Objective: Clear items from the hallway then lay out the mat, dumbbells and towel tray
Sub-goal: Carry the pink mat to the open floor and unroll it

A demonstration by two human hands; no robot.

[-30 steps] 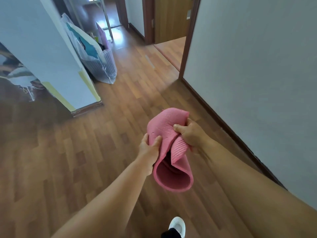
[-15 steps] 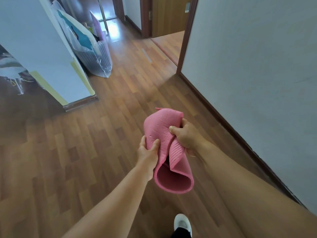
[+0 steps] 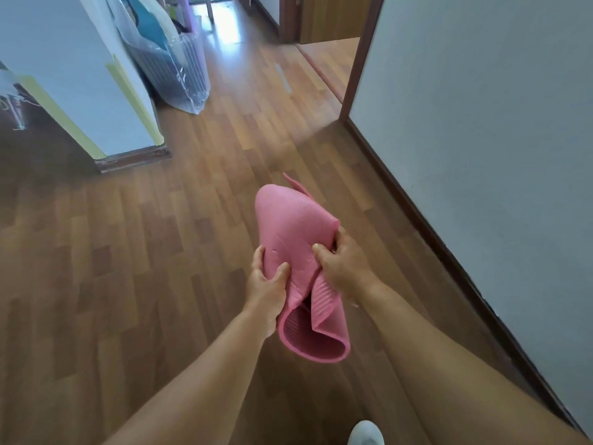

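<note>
While held above the wooden floor (image 3: 167, 284) at the centre of the view, the rolled pink mat (image 3: 295, 232) is gripped by both hands: the left hand (image 3: 266, 287) pinches its edge at 9 o'clock, the right hand (image 3: 343, 268) clutches it at 3 o'clock. Wrapped panels (image 3: 173, 59) are leaned at 11 o'clock.

surface: wood floor (image 3: 192, 252) | far left: plastic-wrapped bundle (image 3: 179, 69) against partition (image 3: 80, 75) | bottom edge: white shoe (image 3: 365, 433)

Home hallway: wood floor (image 3: 192, 252), doorways (image 3: 324, 24).
</note>
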